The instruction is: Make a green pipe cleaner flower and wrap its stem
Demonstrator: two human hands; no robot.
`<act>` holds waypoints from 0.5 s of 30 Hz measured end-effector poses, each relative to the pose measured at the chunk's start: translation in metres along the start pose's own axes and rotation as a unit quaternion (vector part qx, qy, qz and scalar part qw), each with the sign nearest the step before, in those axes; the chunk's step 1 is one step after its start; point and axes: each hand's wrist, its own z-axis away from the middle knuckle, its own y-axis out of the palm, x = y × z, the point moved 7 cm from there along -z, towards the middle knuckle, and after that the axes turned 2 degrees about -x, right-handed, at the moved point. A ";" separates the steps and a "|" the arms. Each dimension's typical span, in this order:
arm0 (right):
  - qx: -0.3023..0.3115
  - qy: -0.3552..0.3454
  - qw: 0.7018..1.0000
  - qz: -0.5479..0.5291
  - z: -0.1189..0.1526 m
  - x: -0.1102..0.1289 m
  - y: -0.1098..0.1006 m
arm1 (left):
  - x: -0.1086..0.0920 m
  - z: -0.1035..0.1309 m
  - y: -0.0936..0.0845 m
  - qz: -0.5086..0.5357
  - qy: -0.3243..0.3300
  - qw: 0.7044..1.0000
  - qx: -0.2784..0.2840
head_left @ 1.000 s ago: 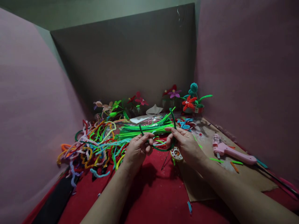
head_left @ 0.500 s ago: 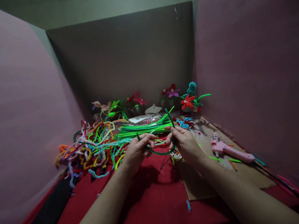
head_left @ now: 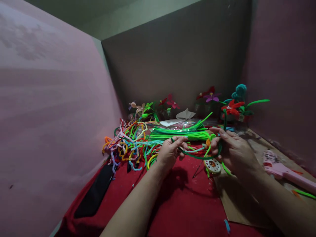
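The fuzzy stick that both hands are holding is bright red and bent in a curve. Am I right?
Not quite: the fuzzy stick is dark green, not bright red. The head view shows it bent in a curve between the left hand and the right hand, which both hold it.

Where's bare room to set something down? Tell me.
The red cloth is mostly bare between the left forearm and the cardboard, and between that forearm and the black slab. Beyond the left hand it is crowded with heaped coloured stems and a green bundle.
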 end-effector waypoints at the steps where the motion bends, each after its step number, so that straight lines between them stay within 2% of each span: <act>1: 0.006 0.002 1.000 0.001 0.000 0.000 0.000 | -0.002 0.000 -0.001 -0.002 0.008 1.000 -0.009; 4: 0.017 0.000 1.000 -0.007 -0.001 -0.002 0.002 | -0.006 0.000 -0.003 -0.014 0.031 0.999 -0.034; 7: 0.036 0.029 0.999 -0.025 0.002 -0.009 0.005 | -0.019 0.007 -0.006 -0.047 0.061 0.995 -0.070; 10: 0.057 0.077 0.994 -0.045 0.006 -0.019 0.011 | -0.056 0.021 -0.019 -0.101 0.111 0.982 -0.118; 12: 0.064 0.109 0.990 -0.058 0.008 -0.026 0.014 | -0.097 0.030 -0.044 -0.167 0.157 0.961 -0.155; 13: 0.067 0.123 0.988 -0.065 0.009 -0.029 0.015 | -0.127 0.036 -0.063 -0.299 0.211 0.904 -0.221; 14: 0.072 0.135 0.986 -0.073 0.010 -0.032 0.016 | -0.155 0.041 -0.085 -0.426 0.229 0.822 -0.302; 15: 0.077 0.144 0.983 -0.082 0.010 -0.034 0.017 | -0.175 0.040 -0.109 -0.549 0.189 0.728 -0.364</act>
